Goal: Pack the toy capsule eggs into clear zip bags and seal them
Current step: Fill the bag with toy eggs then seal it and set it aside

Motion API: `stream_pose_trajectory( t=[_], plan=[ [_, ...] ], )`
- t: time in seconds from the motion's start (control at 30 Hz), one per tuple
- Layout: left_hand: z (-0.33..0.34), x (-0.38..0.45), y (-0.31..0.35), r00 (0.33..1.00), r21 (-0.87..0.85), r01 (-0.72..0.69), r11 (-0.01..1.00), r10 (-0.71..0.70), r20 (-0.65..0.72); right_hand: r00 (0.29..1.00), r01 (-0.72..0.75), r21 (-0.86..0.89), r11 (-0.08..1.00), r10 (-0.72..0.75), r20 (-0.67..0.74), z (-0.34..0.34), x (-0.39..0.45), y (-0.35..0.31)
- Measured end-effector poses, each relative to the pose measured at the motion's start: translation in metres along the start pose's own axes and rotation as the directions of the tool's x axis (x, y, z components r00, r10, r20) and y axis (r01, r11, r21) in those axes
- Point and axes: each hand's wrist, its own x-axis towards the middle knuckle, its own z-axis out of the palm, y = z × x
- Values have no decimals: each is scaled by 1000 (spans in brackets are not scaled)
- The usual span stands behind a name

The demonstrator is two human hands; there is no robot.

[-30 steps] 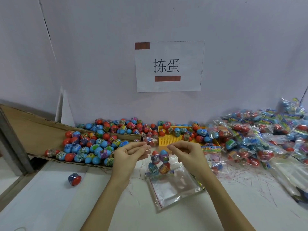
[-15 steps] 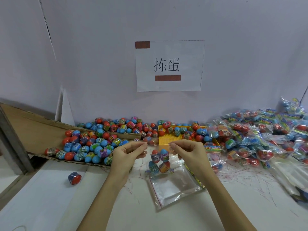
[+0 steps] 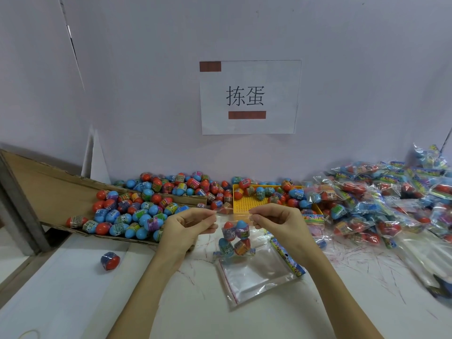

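A clear zip bag [image 3: 235,237] hangs upright between my hands, holding several red and blue capsule eggs. My left hand [image 3: 188,225] pinches the bag's top strip at its left end. My right hand [image 3: 276,222] pinches the same strip at its right end. A stack of flat clear zip bags [image 3: 256,275] lies on the table just below the hanging bag. Loose capsule eggs [image 3: 137,211] are piled on a cardboard sheet [image 3: 49,189] at the left and along the wall.
A yellow tray [image 3: 247,204] with a few eggs sits behind my hands. Filled sealed bags [image 3: 381,201] are heaped at the right. One stray egg [image 3: 110,260] lies on the table at the front left. A paper sign [image 3: 249,96] hangs on the wall.
The bag of eggs has been lifted slightly. Both hands have shifted a little apart along its top strip.
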Motion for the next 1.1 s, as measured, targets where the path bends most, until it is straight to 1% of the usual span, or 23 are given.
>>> stream_pose_trajectory(
  t=[0.2, 0.37, 0.53, 0.73, 0.87, 1.1],
  plan=[
    [-6, 0, 0, 997, 51, -36, 998, 32, 64, 1000, 17, -39, 999, -17, 19, -3, -1, -1],
    [-6, -1, -2, 990, 158, -134, 978, 127, 58, 1000, 23, -79, 997, -22, 9, -2, 0, -1],
    [-6, -2, 0, 976, 219, -218, 951, 207, 71, 999, 46, -131, 990, -46, 7, -1, 0, 1],
    [-6, -2, -1, 976, 202, -218, 955, 209, 65, 998, 57, -150, 987, -55, 23, -1, -1, 0],
    [-8, -2, -2, 968, 227, -248, 942, 235, 85, 998, 69, -165, 984, -66, 20, 0, -1, -1],
    [-8, -3, 1, 964, 285, -266, 921, 246, 103, 1000, 12, -160, 987, -10, 13, -1, -1, -1]
  ],
)
